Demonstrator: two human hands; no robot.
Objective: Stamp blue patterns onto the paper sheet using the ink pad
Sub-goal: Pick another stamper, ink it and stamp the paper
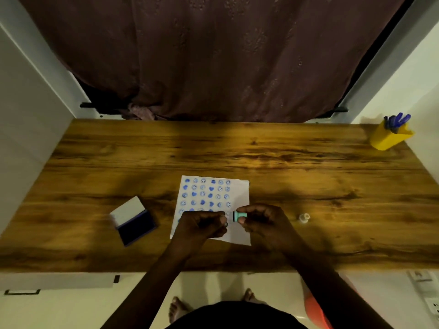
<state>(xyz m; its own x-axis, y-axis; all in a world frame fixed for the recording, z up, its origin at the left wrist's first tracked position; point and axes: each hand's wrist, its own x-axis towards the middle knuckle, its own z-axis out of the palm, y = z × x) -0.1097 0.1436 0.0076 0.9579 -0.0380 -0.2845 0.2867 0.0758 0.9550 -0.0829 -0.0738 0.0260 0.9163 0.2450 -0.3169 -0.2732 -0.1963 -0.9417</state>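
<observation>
**Overhead: two hands hold a small green stamp over a half-filled sheet**

Seen from above, one wooden surface carries one paper sheet, one ink pad, one small clear cap-like item and one yellow pen holder.

Two bare hands meet over the lower half of the sheet. The right hand grips one mint-green stamp, its fingers closed around the barrel. The stamp lies roughly level, its long axis running left to right, with the darker stamping end pointing left toward the other hand. The left hand is curled just beside that end, fingertips pinched together; whether it touches the stamp or holds something tiny is too small to tell.

The sheet lies near the middle of the surface, slightly tilted. Blue prints fill its left and centre in about six columns; four full rows show, roughly two dozen marks, a mix of smiley faces and hearts. A fifth row is partly covered by the hands, so the full count is uncertain. The right strip of the sheet is blank.

The ink pad sits well to the left of the sheet, lid open and raised, dark blue pad exposed. The clear item rests to the right of the right hand, apart from the sheet. The pen holder stands at the far right corner, holding several blue pens; their exact number is hard to make out.

A dark curtain hangs behind the surface. At the bottom, bare feet show on the floor, partly cut off.
</observation>
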